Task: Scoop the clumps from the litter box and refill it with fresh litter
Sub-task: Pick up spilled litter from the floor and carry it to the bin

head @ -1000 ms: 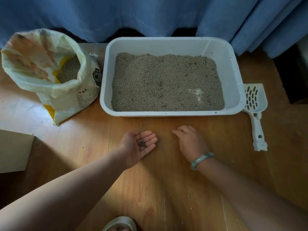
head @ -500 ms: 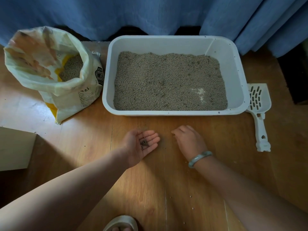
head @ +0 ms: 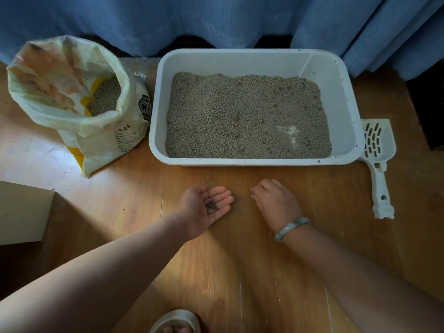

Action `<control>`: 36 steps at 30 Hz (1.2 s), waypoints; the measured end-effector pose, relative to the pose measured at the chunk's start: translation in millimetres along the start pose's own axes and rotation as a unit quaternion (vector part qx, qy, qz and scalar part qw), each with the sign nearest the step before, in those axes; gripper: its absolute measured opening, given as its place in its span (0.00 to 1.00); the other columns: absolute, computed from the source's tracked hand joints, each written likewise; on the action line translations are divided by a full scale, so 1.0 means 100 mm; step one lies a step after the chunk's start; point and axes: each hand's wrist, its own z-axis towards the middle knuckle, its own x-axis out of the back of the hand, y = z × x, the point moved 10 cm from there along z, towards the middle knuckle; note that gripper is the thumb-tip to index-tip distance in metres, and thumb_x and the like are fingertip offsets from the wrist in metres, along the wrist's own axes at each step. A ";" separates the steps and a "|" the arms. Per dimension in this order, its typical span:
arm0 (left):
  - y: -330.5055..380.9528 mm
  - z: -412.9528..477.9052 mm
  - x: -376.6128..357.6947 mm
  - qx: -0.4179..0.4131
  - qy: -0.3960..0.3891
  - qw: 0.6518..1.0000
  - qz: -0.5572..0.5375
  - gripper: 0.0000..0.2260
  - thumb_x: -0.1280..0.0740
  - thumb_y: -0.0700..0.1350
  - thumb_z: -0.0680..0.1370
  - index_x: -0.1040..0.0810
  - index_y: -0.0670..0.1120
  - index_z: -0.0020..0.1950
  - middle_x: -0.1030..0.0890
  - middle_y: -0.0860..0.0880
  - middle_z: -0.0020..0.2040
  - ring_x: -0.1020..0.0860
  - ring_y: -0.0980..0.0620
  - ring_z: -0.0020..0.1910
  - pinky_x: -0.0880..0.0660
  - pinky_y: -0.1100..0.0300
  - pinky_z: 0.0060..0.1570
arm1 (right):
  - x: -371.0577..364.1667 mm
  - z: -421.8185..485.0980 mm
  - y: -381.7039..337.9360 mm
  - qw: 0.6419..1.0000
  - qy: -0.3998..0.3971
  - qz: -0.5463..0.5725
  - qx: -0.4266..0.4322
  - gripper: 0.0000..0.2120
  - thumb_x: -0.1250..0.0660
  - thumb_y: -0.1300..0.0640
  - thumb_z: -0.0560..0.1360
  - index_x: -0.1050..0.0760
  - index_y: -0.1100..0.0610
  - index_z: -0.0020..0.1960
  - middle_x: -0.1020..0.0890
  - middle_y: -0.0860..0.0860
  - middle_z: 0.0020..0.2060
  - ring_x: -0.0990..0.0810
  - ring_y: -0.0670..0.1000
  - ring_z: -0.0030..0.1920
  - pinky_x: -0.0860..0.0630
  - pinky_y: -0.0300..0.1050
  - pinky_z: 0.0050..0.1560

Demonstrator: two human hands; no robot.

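Observation:
The white litter box (head: 346, 97) sits on the wooden floor, filled with grey litter (head: 240, 116) that has a pale patch at the right. An open bag of fresh litter (head: 72, 92) stands to its left. A white slotted scoop (head: 378, 162) lies on the floor by the box's right corner. My left hand (head: 204, 207) is palm up in front of the box, with a few dark litter crumbs (head: 211, 205) lying on it. My right hand (head: 276, 203) is palm down beside it, with bent fingers whose tips reach the floor; what they hold is hidden.
Blue curtains (head: 216, 20) hang right behind the box and bag. A pale cardboard piece (head: 21, 212) lies at the left edge. Stray litter grains (head: 278, 300) dot the floor near me. A slippered foot (head: 176, 323) shows at the bottom.
Both hands stay almost where they were, in front of the box. The crumbs still lie in my left palm.

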 end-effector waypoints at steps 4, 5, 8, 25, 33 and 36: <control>-0.01 0.01 -0.01 0.000 0.000 1.000 0.002 0.18 0.48 0.45 0.81 0.21 0.38 0.51 0.15 0.41 0.44 0.16 0.47 0.42 0.22 0.55 0.44 | -0.05 0.00 -0.03 0.999 -0.023 -0.033 0.009 0.09 0.25 0.66 0.60 0.23 0.58 0.36 0.22 0.53 0.32 0.23 0.55 0.34 0.29 0.43 0.22; -0.01 0.02 -0.02 0.000 0.000 1.000 0.002 0.18 0.48 0.46 0.81 0.21 0.38 0.51 0.15 0.41 0.44 0.16 0.47 0.42 0.22 0.55 0.44 | -0.06 -0.01 -0.05 0.999 -0.026 -0.037 0.014 0.09 0.25 0.67 0.60 0.23 0.58 0.36 0.22 0.53 0.32 0.23 0.55 0.33 0.30 0.42 0.22; -0.01 0.02 -0.02 0.000 0.001 1.000 0.003 0.18 0.48 0.46 0.81 0.21 0.38 0.51 0.15 0.42 0.44 0.16 0.48 0.42 0.21 0.55 0.44 | -0.06 -0.02 -0.09 0.998 -0.020 -0.050 0.041 0.07 0.31 0.68 0.62 0.23 0.58 0.36 0.22 0.54 0.32 0.24 0.55 0.33 0.31 0.42 0.24; -0.12 -0.04 -0.05 0.007 -0.009 0.999 0.031 0.19 0.49 0.45 0.82 0.21 0.37 0.53 0.16 0.40 0.48 0.16 0.47 0.45 0.21 0.55 0.46 | 0.00 -0.11 -0.04 0.999 0.038 -0.026 0.020 0.11 0.30 0.71 0.62 0.24 0.59 0.40 0.23 0.55 0.34 0.25 0.56 0.35 0.26 0.46 0.35; -0.23 -0.05 -0.11 0.010 -0.032 0.997 0.062 0.17 0.48 0.45 0.81 0.22 0.39 0.52 0.19 0.44 0.38 0.21 0.50 0.38 0.21 0.57 0.42 | 0.28 -0.27 -0.69 0.993 0.062 0.052 0.081 0.09 0.41 0.56 0.76 0.23 0.55 0.42 0.21 0.48 0.39 0.26 0.49 0.38 0.28 0.42 0.39; -0.23 -0.06 -0.09 0.009 -0.030 0.998 0.059 0.18 0.49 0.45 0.81 0.22 0.39 0.50 0.19 0.44 0.39 0.20 0.50 0.37 0.21 0.58 0.40 | 0.28 -0.30 -0.62 0.993 0.061 0.087 0.058 0.10 0.41 0.55 0.76 0.21 0.53 0.46 0.20 0.47 0.40 0.25 0.49 0.40 0.27 0.42 0.40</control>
